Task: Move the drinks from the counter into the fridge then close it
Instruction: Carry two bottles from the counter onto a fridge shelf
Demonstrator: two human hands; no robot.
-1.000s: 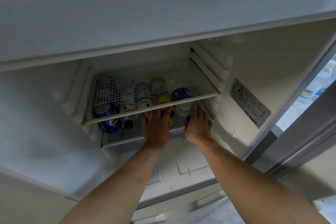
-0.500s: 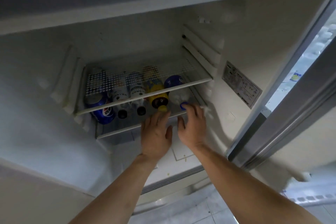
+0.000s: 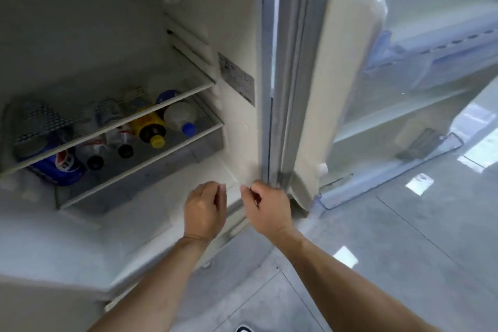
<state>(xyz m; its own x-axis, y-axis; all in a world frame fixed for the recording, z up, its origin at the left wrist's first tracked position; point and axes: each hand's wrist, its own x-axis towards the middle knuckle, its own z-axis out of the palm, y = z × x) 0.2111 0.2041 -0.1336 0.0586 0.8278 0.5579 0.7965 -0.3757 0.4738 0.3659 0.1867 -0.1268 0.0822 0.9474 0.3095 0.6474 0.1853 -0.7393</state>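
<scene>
The fridge (image 3: 237, 21) stands open. Several drinks lie on their sides on its lower shelf (image 3: 151, 167): a blue Pepsi bottle (image 3: 62, 167), two dark-capped bottles (image 3: 122, 140), a yellow-capped bottle (image 3: 149, 127) and a white bottle with a blue cap (image 3: 179, 116). My left hand (image 3: 206, 210) and my right hand (image 3: 266, 207) hover side by side in front of the fridge's bottom edge, outside the shelves. Both hang with loosely curled fingers and hold nothing. The fridge door (image 3: 350, 67) is swung open at the right.
A perforated upper shelf (image 3: 107, 121) covers the drinks from above. The door carries clear plastic bins (image 3: 431, 62). A label (image 3: 237, 78) sits on the fridge's right inner wall. Grey tiled floor (image 3: 377, 250) lies below and to the right.
Both hands have drawn back out of the fridge, away from the bottles on the lower shelf. The view has swung right, showing the open door.
</scene>
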